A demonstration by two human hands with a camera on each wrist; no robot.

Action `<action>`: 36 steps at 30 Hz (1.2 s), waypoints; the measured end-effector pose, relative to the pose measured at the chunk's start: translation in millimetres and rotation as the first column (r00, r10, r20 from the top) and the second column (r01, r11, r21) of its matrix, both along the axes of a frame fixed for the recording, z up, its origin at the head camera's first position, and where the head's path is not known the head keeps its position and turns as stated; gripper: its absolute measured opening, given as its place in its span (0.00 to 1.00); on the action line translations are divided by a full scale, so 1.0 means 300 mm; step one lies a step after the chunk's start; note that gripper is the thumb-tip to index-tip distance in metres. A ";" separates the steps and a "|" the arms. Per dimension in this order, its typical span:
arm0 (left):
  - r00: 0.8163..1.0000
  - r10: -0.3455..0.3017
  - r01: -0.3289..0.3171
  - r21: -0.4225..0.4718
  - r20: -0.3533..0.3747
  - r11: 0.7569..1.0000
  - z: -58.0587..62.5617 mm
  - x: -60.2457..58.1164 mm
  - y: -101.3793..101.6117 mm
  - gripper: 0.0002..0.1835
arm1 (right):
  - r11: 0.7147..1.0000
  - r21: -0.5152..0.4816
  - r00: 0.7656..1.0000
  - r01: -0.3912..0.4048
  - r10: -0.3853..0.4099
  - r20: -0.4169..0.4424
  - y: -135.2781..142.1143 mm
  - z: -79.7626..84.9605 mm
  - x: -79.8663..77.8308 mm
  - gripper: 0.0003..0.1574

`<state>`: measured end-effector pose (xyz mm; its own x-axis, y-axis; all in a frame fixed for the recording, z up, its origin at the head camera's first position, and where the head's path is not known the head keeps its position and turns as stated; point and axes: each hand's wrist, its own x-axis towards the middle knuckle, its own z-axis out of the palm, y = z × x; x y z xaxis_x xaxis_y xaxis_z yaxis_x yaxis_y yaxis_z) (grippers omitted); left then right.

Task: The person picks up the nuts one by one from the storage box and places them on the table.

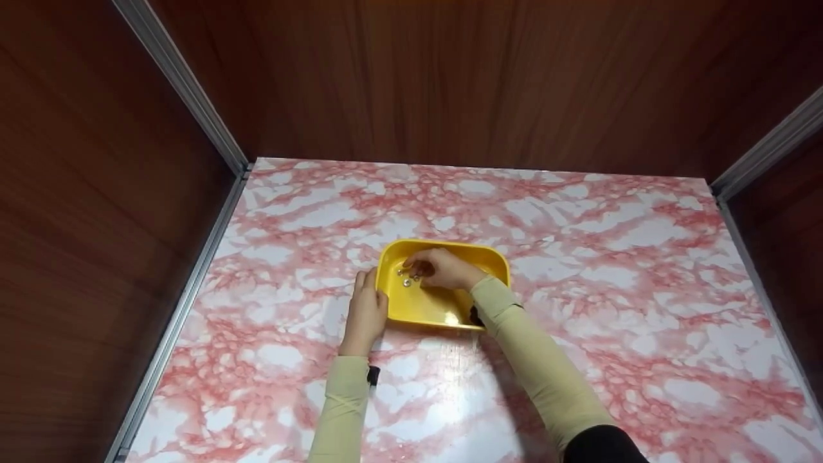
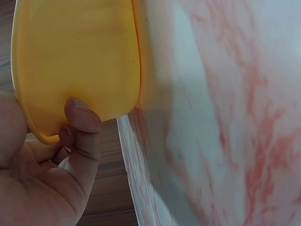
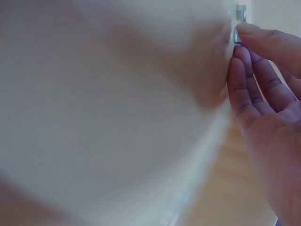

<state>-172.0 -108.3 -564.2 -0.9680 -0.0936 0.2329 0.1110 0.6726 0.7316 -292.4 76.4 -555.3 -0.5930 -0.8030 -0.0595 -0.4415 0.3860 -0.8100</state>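
So we've got one yellow tray (image 1: 443, 302) sitting about mid-bench, a bit toward the near side, on the pink-and-white marbled bench (image 1: 611, 308). Inside it, at its left end, we count roughly three small silvery bits (image 1: 406, 278); they could be nuts or washers, but they're too tiny to call in the head view.

Two hands on the job. The left hand (image 1: 365, 315) is wrapped on the tray's left rim, and in the left wrist view the thumb (image 2: 82, 125) presses on the outer wall with the other fingers curled round the edge. The right hand (image 1: 440, 267) reaches over the tray from the right, wrist bent down, fingers (image 3: 263, 40) bunched over the silvery bits and apparently pinching one between fingertip and thumb.

Both arms wear pale green sleeves (image 1: 540, 366).

Hard to make out: the right wrist view is mostly a washed-out blur of tray wall, with just a sliver of metal by the fingertips. The right hand also covers part of the tray floor, so more bits may be hiding underneath. Brown wood-look walls (image 1: 450, 77) box in the bench.
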 end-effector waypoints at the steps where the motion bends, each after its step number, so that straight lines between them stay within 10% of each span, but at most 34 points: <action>1: 1.000 0.001 -0.001 -0.001 0.001 1.000 -0.001 0.000 0.000 0.24 | 1.000 0.003 1.000 0.000 0.000 -0.002 -0.001 -0.001 0.000 0.25; 36: 1.000 0.004 -0.004 0.002 -0.004 1.000 0.004 -0.001 0.001 0.23 | 0.999 0.045 0.988 -0.021 0.028 -0.151 -0.006 -0.016 -0.005 0.21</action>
